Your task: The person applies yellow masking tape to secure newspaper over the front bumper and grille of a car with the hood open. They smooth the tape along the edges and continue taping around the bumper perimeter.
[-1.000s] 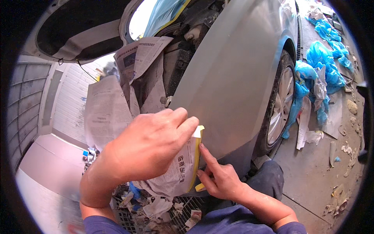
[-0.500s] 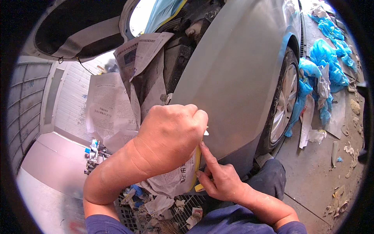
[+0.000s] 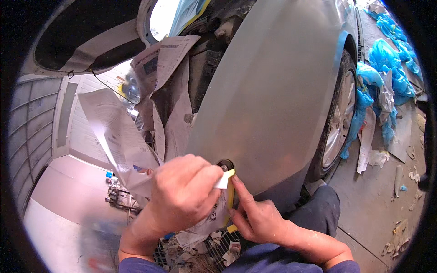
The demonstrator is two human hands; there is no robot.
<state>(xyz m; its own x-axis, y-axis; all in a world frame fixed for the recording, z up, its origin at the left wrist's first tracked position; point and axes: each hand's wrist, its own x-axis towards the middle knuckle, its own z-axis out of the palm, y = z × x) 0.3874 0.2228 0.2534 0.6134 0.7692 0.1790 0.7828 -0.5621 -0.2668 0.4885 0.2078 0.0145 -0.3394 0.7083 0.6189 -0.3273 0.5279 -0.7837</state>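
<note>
The car's grey fender (image 3: 264,104) fills the middle, with a dark round opening (image 3: 226,164) at its lower front edge. Just below that opening, my left hand (image 3: 184,191) is closed in a pinch on a short yellow-and-white piece of masking tape (image 3: 224,180). The tape's upper end touches the tip of my right index finger. My right hand (image 3: 264,219) has index finger and thumb stretched apart against a yellow taped edge (image 3: 230,195); its other fingers are curled and partly hidden. Newspaper (image 3: 209,223) hangs beside that edge, and another yellow bit (image 3: 232,228) shows below the right thumb.
Newspaper sheets (image 3: 123,132) hang over the open engine bay at left, under the raised hood (image 3: 91,36). A wheel (image 3: 339,118) stands at right, with crumpled blue plastic (image 3: 387,68) on the floor beyond. Paper scraps (image 3: 191,255) litter a floor grating below.
My left hand has moved down and left, uncovering the round opening and the tape piece. A newspaper sheet at left has swung outward. My right hand stays nearly in place.
</note>
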